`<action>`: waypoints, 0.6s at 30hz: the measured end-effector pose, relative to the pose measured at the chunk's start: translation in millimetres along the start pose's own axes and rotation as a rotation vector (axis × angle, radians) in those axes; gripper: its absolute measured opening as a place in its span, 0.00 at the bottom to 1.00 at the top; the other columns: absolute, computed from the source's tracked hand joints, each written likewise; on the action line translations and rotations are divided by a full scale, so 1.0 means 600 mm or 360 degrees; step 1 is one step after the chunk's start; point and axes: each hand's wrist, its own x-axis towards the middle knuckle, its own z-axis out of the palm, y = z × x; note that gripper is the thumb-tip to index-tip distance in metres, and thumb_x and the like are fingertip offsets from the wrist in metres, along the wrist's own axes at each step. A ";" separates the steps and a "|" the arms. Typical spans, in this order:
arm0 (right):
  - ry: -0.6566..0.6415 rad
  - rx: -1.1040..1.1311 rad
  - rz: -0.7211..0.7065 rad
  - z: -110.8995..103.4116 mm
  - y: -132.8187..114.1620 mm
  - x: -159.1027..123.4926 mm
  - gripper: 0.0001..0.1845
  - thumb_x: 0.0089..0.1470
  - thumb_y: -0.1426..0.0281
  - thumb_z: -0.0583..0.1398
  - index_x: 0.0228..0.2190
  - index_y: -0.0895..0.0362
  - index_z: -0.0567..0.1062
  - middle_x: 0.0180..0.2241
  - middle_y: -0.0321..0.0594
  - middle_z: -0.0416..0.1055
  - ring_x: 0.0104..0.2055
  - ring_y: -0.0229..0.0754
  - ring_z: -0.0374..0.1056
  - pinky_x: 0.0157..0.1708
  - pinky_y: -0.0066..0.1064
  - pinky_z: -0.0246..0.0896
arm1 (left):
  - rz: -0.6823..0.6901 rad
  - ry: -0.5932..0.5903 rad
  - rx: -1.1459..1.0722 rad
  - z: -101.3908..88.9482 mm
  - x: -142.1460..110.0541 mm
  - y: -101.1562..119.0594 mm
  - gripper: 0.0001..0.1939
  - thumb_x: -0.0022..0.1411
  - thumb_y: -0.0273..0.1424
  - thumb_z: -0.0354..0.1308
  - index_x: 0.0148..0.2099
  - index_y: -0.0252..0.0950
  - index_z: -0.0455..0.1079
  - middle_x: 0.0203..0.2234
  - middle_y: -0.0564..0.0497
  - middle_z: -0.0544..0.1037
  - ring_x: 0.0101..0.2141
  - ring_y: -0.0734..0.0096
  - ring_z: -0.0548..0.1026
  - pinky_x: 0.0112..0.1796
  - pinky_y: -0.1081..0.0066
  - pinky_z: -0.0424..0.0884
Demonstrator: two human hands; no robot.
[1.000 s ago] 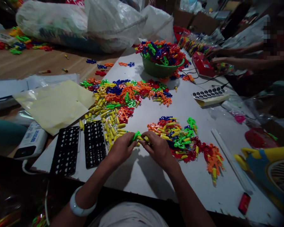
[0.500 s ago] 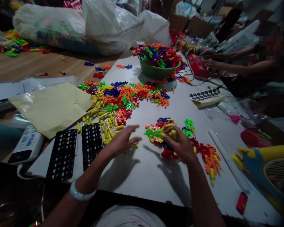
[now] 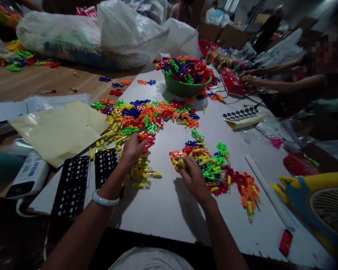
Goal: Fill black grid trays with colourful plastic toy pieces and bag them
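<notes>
My left hand [image 3: 132, 149] is at the edge of the long pile of colourful plastic toy figures [image 3: 150, 112], its fingers closed around an orange-red toy figure [image 3: 148, 138]. Below it, small yellow tubes [image 3: 141, 174] lie spread, some in clear wrappers. My right hand [image 3: 193, 176] is curled round several yellow tubes [image 3: 180, 163], just left of a smaller heap of wrapped figures and tubes [image 3: 212, 165]. Orange figures [image 3: 248, 189] lie to the right of that heap.
A green bowl [image 3: 183, 88] heaped with figures stands at the back. Black perforated trays [image 3: 70, 187] and yellow sheets [image 3: 59, 131] are left. A clear strip [image 3: 267, 191], red lighter [image 3: 286, 243] and yellow-blue fan [image 3: 307, 198] are right. A co-worker's hands [image 3: 249, 79] are near a red device [image 3: 232, 80].
My left hand has moved left and away to the figure pile and closed. My right hand has moved left and nearer; the green figure by its fingers now lies on the heap.
</notes>
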 end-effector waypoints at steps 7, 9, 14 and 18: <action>-0.0280 0.0356 0.0286 0.040 -0.035 -0.007 0.15 0.59 0.68 0.57 0.48 0.53 0.65 0.32 0.35 0.74 0.29 0.40 0.72 0.32 0.32 0.67 | -0.0027 -0.0403 -0.1358 0.018 -0.116 -0.003 0.18 0.54 0.44 0.64 0.39 0.34 0.70 0.31 0.50 0.78 0.30 0.71 0.75 0.33 0.70 0.73; -0.0268 0.0390 0.0339 0.050 -0.039 -0.012 0.13 0.58 0.67 0.57 0.45 0.54 0.63 0.31 0.35 0.74 0.27 0.39 0.71 0.31 0.32 0.67 | -0.0074 -0.0415 -0.1431 0.024 -0.137 -0.001 0.18 0.55 0.43 0.64 0.41 0.34 0.70 0.32 0.51 0.78 0.31 0.71 0.76 0.34 0.71 0.73; -0.0256 0.0421 0.0349 0.053 -0.044 -0.015 0.12 0.58 0.66 0.57 0.43 0.53 0.61 0.32 0.36 0.74 0.26 0.39 0.70 0.30 0.31 0.66 | -0.0058 -0.0366 -0.1421 0.029 -0.154 -0.003 0.16 0.57 0.41 0.63 0.42 0.35 0.69 0.33 0.51 0.77 0.33 0.69 0.76 0.37 0.68 0.74; -0.0212 0.0350 0.0347 0.049 -0.052 -0.012 0.12 0.58 0.66 0.58 0.42 0.53 0.60 0.29 0.33 0.73 0.25 0.39 0.71 0.29 0.31 0.64 | 0.0038 -0.0284 -0.1251 0.033 -0.160 -0.005 0.14 0.59 0.40 0.60 0.42 0.37 0.69 0.32 0.52 0.77 0.35 0.68 0.76 0.37 0.69 0.73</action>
